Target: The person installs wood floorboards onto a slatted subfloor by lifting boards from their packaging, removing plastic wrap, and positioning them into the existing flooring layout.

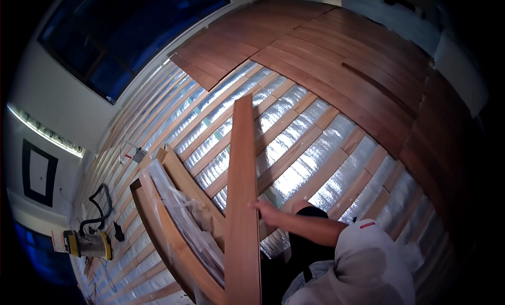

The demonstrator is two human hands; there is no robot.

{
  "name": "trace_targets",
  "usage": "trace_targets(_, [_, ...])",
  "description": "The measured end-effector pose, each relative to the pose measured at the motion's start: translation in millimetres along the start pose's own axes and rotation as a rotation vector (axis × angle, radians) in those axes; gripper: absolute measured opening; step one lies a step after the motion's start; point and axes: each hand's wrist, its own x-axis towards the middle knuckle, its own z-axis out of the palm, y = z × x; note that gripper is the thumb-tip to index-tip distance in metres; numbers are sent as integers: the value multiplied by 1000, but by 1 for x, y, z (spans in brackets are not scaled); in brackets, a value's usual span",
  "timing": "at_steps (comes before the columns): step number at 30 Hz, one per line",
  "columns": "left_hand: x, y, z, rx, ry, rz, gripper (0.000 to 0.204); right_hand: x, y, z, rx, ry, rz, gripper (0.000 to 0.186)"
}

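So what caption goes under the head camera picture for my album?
A hand grips a long reddish floorboard above foil-lined wooden joists.

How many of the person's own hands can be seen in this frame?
1. A hand rests on the right edge of the long wooden plank, its forearm coming from the lower right. The other hand is not visible, perhaps hidden beneath the plank or clothing.
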Motion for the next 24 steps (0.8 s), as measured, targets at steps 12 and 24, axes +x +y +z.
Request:
trace_targets(12, [182,293,65,-198,88,373,61,130,-172,-89,351,-65,-237,38])
trace_targets(24, [222,366,272,-434,-71,430,55,-225,-57,-206,282,-81,31,88])
